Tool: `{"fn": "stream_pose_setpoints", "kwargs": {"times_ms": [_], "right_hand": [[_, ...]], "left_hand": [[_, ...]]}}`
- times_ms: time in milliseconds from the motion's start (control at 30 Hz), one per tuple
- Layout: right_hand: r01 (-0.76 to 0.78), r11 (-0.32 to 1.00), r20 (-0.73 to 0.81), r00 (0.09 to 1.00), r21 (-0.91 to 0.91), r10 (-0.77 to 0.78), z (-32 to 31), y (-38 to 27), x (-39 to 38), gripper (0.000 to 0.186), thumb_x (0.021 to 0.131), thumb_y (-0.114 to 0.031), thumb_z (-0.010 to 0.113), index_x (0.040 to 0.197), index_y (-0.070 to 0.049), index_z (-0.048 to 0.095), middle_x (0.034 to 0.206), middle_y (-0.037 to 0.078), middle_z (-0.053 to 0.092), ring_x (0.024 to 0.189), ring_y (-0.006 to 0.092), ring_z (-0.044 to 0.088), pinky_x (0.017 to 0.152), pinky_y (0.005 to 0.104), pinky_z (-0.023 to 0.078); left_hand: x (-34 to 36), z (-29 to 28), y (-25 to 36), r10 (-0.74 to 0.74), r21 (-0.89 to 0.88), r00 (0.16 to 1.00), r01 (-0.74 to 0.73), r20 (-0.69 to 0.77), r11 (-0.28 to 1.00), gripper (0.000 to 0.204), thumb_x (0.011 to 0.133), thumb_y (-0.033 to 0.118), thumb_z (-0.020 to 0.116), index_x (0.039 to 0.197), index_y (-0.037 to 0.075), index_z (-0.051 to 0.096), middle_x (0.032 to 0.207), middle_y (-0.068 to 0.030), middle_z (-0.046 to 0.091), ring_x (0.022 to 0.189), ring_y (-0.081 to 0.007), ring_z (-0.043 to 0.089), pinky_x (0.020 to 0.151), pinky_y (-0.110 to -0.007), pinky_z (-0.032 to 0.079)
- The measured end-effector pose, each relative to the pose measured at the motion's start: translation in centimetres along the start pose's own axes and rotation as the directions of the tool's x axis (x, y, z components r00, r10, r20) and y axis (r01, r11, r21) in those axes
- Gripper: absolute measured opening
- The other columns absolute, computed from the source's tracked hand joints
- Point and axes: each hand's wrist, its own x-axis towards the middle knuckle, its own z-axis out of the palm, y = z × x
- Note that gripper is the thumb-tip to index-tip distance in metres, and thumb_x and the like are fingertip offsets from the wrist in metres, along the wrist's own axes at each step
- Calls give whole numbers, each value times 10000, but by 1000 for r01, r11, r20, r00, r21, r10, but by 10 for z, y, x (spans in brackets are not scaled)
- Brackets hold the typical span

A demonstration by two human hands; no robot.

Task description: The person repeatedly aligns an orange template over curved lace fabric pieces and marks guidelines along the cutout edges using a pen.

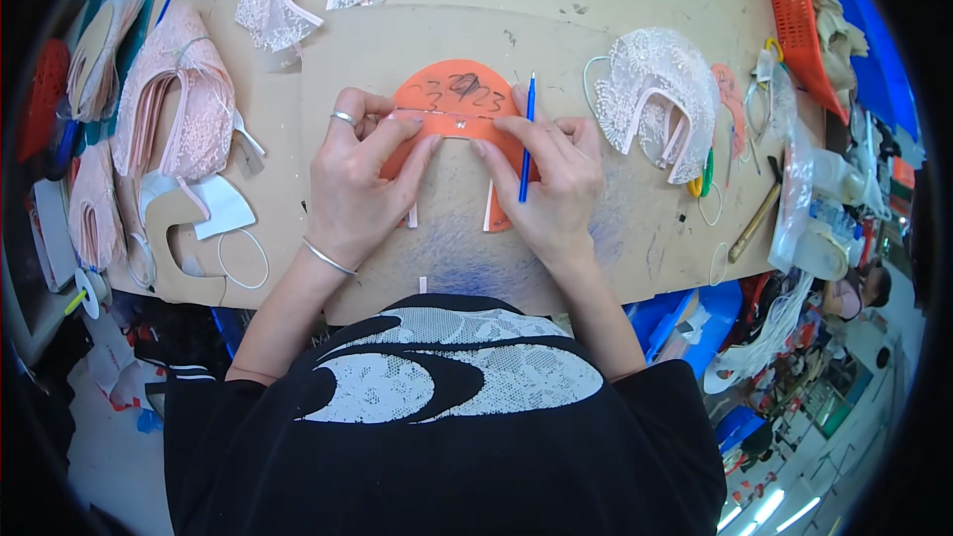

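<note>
An orange arch-shaped piece (pixel 452 79) with handwritten dark marks lies on brown board in front of me, a thin pale strip running across it and pale strips along its legs. My left hand (pixel 362 164), with a ring and bangle, pinches its left side, thumb and forefinger at the inner edge. My right hand (pixel 546 174) pinches the right side the same way, with a blue pen (pixel 530 104) held upright across its fingers. Part of the piece is hidden under my fingers.
Pink lace-covered arches (pixel 174 69) lie left, another (pixel 645 74) right, another at top. A red basket (pixel 799 30), scissors (pixel 759 99), a hammer (pixel 754 208) and clear bags (pixel 794 199) crowd the right edge. White cut pieces (pixel 213 203) lie left. A person (pixel 849 293) appears at far right.
</note>
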Motion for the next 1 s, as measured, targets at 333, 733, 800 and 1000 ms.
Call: {"fn": "stream_pose_setpoints", "kwargs": {"times_ms": [333,733,800,1000], "right_hand": [[-387,645,260,922,659,287,-22,7,57,111,911,-57,658,965,14,724,741,58,694,541,109,531,491,257,428],[-113,916,134,989,384,66,-31,25,32,85,887,30,635,885,0,714,719,27,673,522,86,510,467,212,392],[2,873,4,1000,488,-4,-19,1,41,92,902,27,619,909,5,708,762,42,681,544,85,528,484,204,409],[-295,582,238,955,757,175,36,-12,31,120,950,13,579,949,8,699,789,64,666,580,83,557,510,191,433]], "left_hand": [[1,-4,1,-50,-7,996,50,69,999,130,773,7,789,894,-6,743,963,-85,539,737,-164,536,644,-251,482],[-2,-4,-1,-40,104,992,28,118,994,150,799,29,761,949,28,751,952,-71,542,715,-159,519,644,-267,483],[-6,-5,1,-52,123,990,35,133,992,161,801,40,761,962,34,753,960,-71,549,719,-160,517,652,-274,486],[-23,-21,2,31,307,991,-69,127,949,344,777,295,778,1098,175,751,1239,-22,622,1098,-259,562,973,-477,426]]}}
